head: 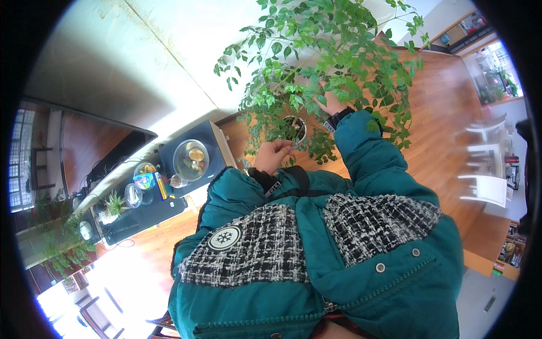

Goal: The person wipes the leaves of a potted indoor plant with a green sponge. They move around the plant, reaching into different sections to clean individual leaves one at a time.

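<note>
A tall potted plant (292, 91) with many green leaves and long trailing stems stands before me, close to a wall corner. Low among the foliage shows the rim of its white pot (302, 129). My left hand (273, 156) is at the lower edge of the leaves, left of the pot, thumb and fingertips brought together; whether a stem or leaf is between them is too small to tell. My right hand (332, 102) reaches higher into the foliage, where leaves cover most of its fingers. Both arms wear teal padded sleeves with dark cuffs.
To the left, a dark cabinet (167, 154) carries a round glass bowl (191, 160). Beside it are a small spiky plant (115, 204) and a large television (91, 148). White chairs (487, 188) stand at the right on the wooden floor (440, 123).
</note>
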`<control>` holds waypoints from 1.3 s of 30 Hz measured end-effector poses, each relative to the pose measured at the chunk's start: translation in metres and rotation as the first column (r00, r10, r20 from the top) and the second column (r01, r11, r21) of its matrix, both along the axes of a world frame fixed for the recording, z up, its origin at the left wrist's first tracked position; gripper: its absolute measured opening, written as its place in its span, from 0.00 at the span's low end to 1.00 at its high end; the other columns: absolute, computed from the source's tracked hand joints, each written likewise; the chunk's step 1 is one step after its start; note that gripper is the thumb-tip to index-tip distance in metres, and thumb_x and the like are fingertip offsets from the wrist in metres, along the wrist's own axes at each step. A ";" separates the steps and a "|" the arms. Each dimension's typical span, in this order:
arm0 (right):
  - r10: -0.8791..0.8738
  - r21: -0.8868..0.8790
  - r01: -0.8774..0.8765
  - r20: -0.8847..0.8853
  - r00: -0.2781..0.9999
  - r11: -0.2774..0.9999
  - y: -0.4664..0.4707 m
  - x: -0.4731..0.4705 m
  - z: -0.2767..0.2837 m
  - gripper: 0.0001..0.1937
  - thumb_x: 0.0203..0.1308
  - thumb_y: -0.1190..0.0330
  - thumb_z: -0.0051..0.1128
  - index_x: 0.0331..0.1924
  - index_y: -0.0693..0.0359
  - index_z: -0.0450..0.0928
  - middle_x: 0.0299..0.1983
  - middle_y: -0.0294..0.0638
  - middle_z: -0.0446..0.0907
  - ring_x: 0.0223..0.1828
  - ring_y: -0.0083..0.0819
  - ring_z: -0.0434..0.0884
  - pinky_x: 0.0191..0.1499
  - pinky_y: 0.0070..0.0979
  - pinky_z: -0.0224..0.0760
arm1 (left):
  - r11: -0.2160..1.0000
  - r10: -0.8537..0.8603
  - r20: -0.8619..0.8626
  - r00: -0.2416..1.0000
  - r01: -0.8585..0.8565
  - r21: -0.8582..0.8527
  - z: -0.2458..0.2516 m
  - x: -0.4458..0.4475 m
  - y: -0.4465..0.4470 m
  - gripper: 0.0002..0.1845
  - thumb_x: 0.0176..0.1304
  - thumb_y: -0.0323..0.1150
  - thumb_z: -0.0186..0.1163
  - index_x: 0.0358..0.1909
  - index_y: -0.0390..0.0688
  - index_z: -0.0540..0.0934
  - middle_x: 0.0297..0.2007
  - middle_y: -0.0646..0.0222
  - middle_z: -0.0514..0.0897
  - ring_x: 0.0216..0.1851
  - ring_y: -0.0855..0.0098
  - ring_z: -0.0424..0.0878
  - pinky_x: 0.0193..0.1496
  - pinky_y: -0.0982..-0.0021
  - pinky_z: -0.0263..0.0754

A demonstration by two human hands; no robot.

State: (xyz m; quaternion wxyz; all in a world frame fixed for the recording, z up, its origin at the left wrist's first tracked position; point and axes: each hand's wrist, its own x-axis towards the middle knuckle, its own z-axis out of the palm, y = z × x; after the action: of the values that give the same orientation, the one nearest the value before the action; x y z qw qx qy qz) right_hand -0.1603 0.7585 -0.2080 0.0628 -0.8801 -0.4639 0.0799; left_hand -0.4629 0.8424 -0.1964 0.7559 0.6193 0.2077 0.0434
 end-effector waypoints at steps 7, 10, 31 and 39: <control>0.025 0.514 0.139 -0.299 0.954 0.846 0.009 0.082 -0.117 0.33 0.66 0.52 0.56 0.69 0.61 0.64 0.64 0.52 0.72 0.62 0.50 0.72 0.64 0.41 0.68 | 0.999 0.009 -0.024 1.000 -0.009 0.032 0.005 -0.003 0.003 0.15 0.69 0.23 0.53 0.53 0.24 0.79 0.34 0.65 0.86 0.41 0.74 0.83 0.50 0.71 0.76; 0.164 0.643 0.202 -0.461 0.872 0.739 0.013 0.080 -0.125 0.33 0.65 0.53 0.58 0.69 0.61 0.64 0.64 0.52 0.70 0.63 0.49 0.72 0.65 0.41 0.68 | 1.000 0.029 -0.020 0.999 -0.029 -0.009 0.004 -0.002 0.003 0.15 0.68 0.24 0.54 0.52 0.25 0.80 0.35 0.64 0.87 0.41 0.74 0.84 0.49 0.71 0.77; 0.037 -0.068 -0.072 -0.422 0.906 0.995 -0.024 -0.060 0.083 0.28 0.60 0.55 0.66 0.62 0.56 0.74 0.54 0.49 0.81 0.50 0.46 0.82 0.53 0.35 0.74 | 1.000 0.021 -0.052 0.998 -0.022 -0.013 0.003 0.002 0.003 0.15 0.69 0.25 0.55 0.51 0.25 0.80 0.40 0.61 0.87 0.44 0.73 0.83 0.54 0.70 0.75; -0.026 0.381 0.127 -0.259 0.966 0.916 -0.037 -0.074 0.102 0.32 0.60 0.51 0.64 0.67 0.52 0.70 0.40 0.51 0.83 0.40 0.47 0.83 0.41 0.40 0.75 | 0.999 0.041 -0.032 0.999 -0.041 0.004 0.008 0.001 0.001 0.13 0.70 0.26 0.55 0.47 0.25 0.80 0.45 0.58 0.87 0.49 0.72 0.83 0.57 0.68 0.74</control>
State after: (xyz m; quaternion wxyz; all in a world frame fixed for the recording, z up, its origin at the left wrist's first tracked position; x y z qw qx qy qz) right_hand -0.2340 0.7213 -0.1062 0.2995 -0.8499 -0.4238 0.0918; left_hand -0.4618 0.8433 -0.1887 0.7503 0.6169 0.2325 0.0494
